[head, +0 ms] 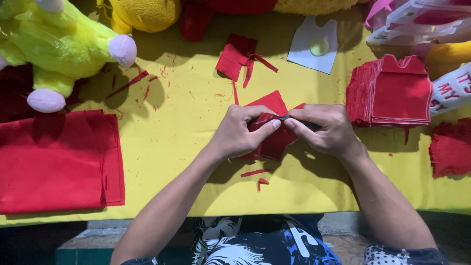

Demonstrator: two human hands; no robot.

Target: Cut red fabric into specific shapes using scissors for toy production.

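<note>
My left hand (240, 133) pinches a small red fabric piece (273, 109) above the middle of the yellow table cover (167, 147). My right hand (326, 130) meets it from the right, fingertips touching the same piece, and holds a dark thin tool that looks like scissors (299, 121), mostly hidden by the fingers. Small red trimmings (257, 177) lie just below my hands.
A folded red cloth (59, 162) lies at the left edge. A stack of cut red shirt-shaped pieces (392, 93) sits at the right, more red pieces (450, 147) beside it. Red offcuts (238, 58) and a white template (314, 45) lie further back. Plush toys (59, 44) line the far side.
</note>
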